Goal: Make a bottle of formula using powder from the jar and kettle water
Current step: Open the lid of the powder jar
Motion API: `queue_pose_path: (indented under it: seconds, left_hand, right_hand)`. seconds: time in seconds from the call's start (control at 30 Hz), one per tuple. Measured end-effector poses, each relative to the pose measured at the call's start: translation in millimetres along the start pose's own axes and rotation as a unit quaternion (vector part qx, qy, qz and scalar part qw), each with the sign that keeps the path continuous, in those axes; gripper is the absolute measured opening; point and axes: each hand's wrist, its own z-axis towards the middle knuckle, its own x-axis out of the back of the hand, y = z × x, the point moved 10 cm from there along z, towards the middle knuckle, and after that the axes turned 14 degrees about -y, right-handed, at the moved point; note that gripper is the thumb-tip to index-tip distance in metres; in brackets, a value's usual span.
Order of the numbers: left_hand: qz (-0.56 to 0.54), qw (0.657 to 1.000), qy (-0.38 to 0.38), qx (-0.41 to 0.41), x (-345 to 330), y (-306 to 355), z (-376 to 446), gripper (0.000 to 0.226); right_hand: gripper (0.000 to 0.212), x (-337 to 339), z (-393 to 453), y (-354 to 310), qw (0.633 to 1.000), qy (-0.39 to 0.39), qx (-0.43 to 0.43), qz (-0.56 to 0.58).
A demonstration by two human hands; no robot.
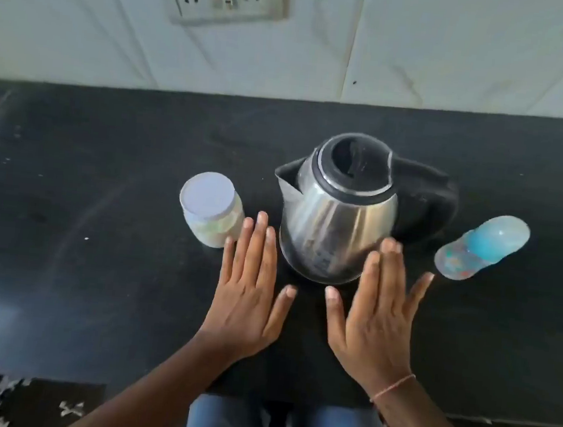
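No legible text, label, brand or number anywhere; markings low on the kettle (336,218) too blurred to read.

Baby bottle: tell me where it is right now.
In the head view the baby bottle stands on the black counter at the right, beside the kettle, just beyond the right hand.
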Motion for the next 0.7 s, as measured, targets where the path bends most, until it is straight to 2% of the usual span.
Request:
queue_pose_path:
  seconds: [0.03, 0.23, 0.47, 0.7]
  left_hand:
    - [-0.013, 1.0, 0.006, -0.003, -1.3, 0.6, -2.5, 0.082]
    - [0.015, 0.999, -0.015, -0.038, -18.1, 5.6, -7.4, 0.078]
    - [0.049, 0.998, -0.039, -0.013, -25.8, 5.0, -24.1, 0.073]
    - [0.059, 0.995, -0.084, 0.003, -28.2, 17.4, -45.5, 0.065]
  right_hand:
    - [0.091, -0.7, -1.8, 2.8, 1.0, 0.016, -0.004, 0.024]
    - [0.11, -17.6, -0.5, 11.3, 0.988, -0.015, 0.023, 0.154]
    - [0.107, -14.2, -9.9, 12.2, 0.983, 0.005, 0.04, 0.181]
    - [0.101, 5.5, -19.1, 19.1, 0.968, 0.017, 0.002, 0.248]
